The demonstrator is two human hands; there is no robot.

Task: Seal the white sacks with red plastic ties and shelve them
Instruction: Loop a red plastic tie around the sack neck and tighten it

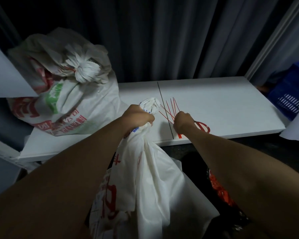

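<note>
The left hand (138,116) grips the gathered neck of the white sack (155,169) at the shelf (223,104) edge. The right hand (183,121) pinches red ties (170,107) lying on the shelf. A tied sack (64,87) sits at the shelf's left end.

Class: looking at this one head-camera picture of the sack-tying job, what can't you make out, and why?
- Right hand fingertips: hidden behind its own knuckles, so grip on the red ties is unclear.
- Held sack bottom: cut off by the lower edge.
- Tied sack print: blurred, unreadable.
- Blue crate: dark, edge-cropped.
</note>
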